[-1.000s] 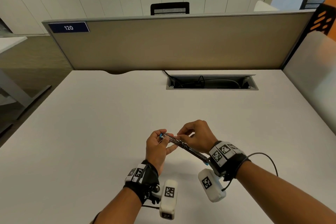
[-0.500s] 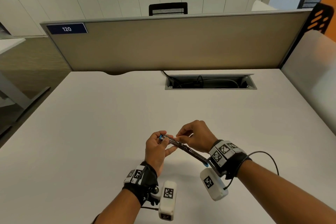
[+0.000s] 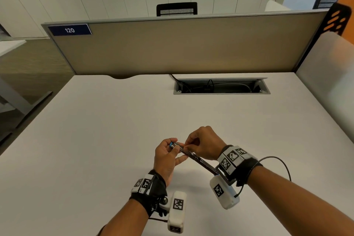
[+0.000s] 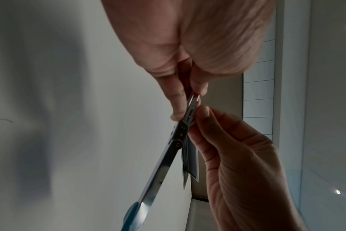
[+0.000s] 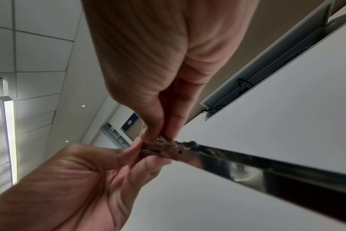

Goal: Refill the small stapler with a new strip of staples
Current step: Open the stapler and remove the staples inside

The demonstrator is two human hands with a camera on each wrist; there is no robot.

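The small stapler (image 3: 199, 160) is swung fully open into one long straight bar, held above the white desk (image 3: 95, 140). My left hand (image 3: 175, 148) pinches its far end, where a blue tip (image 3: 171, 144) shows. My right hand (image 3: 186, 146) pinches the silvery metal magazine right beside the left fingers. In the left wrist view the stapler (image 4: 168, 156) runs down to a blue end (image 4: 131, 214), with the left hand (image 4: 189, 103) above and the right hand (image 4: 198, 123) below. In the right wrist view both hands meet at the hinge (image 5: 174, 150). I cannot make out a separate strip of staples.
An open cable tray (image 3: 222, 86) with wires is sunk into the desk's far middle. A beige partition (image 3: 182, 48) labelled 120 closes the back, and a white side panel (image 3: 325, 92) stands at the right. The desk's left edge (image 3: 38, 117) drops to the floor.
Both hands keep their hold on the opened stapler. The right fingertips have crept a little closer to the left hand's end; otherwise the pose is the same.
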